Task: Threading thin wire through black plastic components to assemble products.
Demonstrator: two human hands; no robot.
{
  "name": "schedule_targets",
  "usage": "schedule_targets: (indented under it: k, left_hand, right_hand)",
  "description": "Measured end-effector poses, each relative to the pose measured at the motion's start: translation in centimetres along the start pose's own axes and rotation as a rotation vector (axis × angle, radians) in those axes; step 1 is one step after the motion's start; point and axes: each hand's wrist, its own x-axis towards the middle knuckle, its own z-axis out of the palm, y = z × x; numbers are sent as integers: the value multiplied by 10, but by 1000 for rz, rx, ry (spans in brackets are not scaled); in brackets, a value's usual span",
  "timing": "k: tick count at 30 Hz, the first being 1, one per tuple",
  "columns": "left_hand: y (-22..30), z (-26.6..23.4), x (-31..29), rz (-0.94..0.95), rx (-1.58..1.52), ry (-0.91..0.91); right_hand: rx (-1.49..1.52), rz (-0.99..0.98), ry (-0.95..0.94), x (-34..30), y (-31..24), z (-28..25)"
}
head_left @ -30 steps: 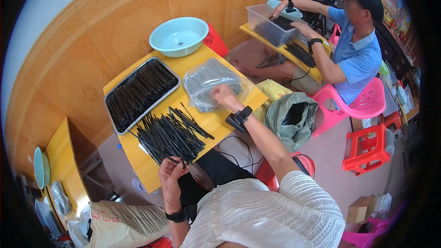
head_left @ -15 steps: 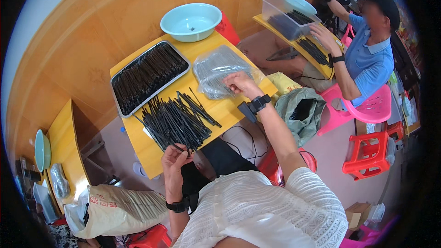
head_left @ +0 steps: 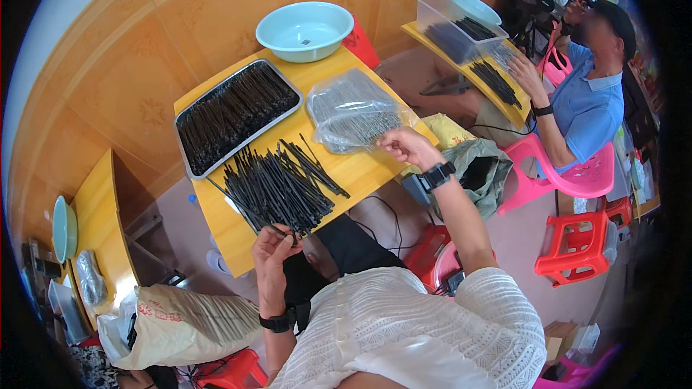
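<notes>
My left hand [head_left: 271, 251] is closed at the near edge of the yellow table, its fingertips pinching the end of a thin black stick [head_left: 282, 231]. Just beyond it lies a loose pile of black sticks [head_left: 277, 186]. To the right, my right hand [head_left: 405, 145] is closed in a pinch by the near corner of a clear plastic bag [head_left: 349, 112] full of thin greyish rods. Whatever sits between those fingertips is too small to make out. A metal tray [head_left: 296, 106] packed with rows of dark sticks lies behind the pile.
A light blue basin [head_left: 303, 49] stands at the table's [head_left: 216, 230] far end. A co-worker [head_left: 591, 101] sits at another table with a clear bin [head_left: 461, 43] and black sticks. An open green sack [head_left: 472, 166], red stool [head_left: 574, 248] and beige sack [head_left: 191, 324] surround me.
My right hand has drawn back from over the bag, toward me and to the right. My left hand stays put. The co-worker's raised arm has come down.
</notes>
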Motion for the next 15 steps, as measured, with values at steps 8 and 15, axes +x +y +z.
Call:
schedule_targets:
  k: [8, 15]
  left_hand:
    - [0, 2, 1, 11, 3, 6]
    - [4, 6, 2, 4, -8, -10]
  right_hand:
    - [-171, -149, 89, -66, 5, -9]
    - [661, -572, 56, -4, -131, -56]
